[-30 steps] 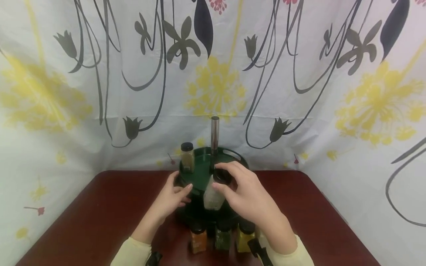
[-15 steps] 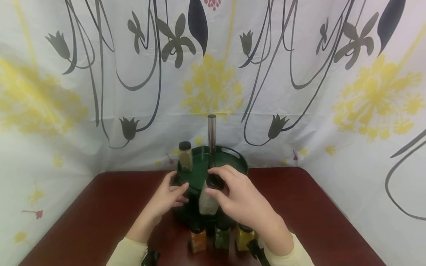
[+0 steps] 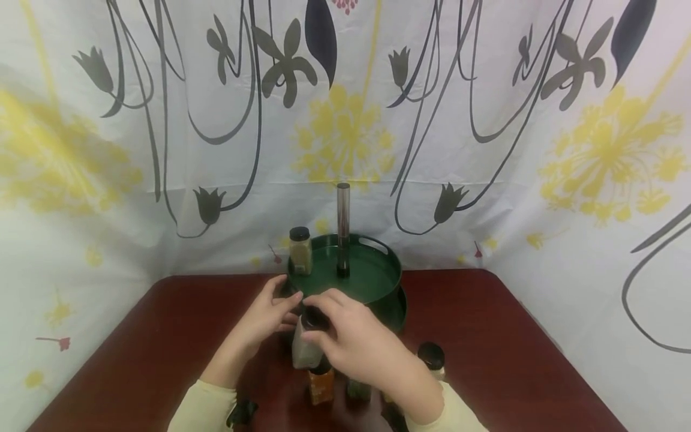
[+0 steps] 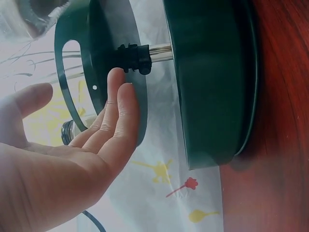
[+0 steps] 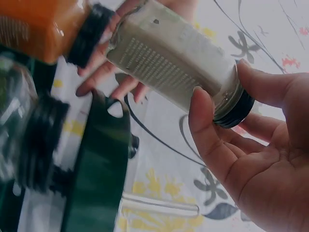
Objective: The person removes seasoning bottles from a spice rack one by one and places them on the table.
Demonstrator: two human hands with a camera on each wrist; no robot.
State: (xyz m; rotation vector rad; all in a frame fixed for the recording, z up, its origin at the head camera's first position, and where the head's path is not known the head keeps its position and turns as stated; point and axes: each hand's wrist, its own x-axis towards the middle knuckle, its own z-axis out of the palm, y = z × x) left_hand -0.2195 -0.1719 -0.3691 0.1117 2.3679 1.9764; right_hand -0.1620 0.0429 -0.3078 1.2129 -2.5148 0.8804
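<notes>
My right hand (image 3: 358, 342) pinches a clear spice jar (image 3: 306, 348) of pale powder near its black lid, with thumb and fingertips. The jar is held in the air, tilted, at the front left of a green two-tier round tray stand (image 3: 372, 279). Its printed label (image 5: 154, 63) faces the right wrist camera. My left hand (image 3: 261, 321) is at the stand's left side, thumb apart from the fingers. In the left wrist view its straightened fingers (image 4: 128, 108) reach beside the upper tray (image 4: 94, 58), overlapping its underside, above the deep lower tray (image 4: 212, 96).
A tan-filled jar (image 3: 300, 255) stands on the upper tray's left, near the metal centre post (image 3: 343, 222). In front of the stand, an orange jar (image 3: 321, 387), a green one (image 3: 358, 390) and a black-lidded one (image 3: 432, 357) stand on the red-brown table (image 3: 178, 336). A patterned curtain (image 3: 243, 150) hangs behind.
My right hand has carried the pale jar left and toward me, away from the stand's centre front, uncovering more of the upper tray. My left hand has hardly moved.
</notes>
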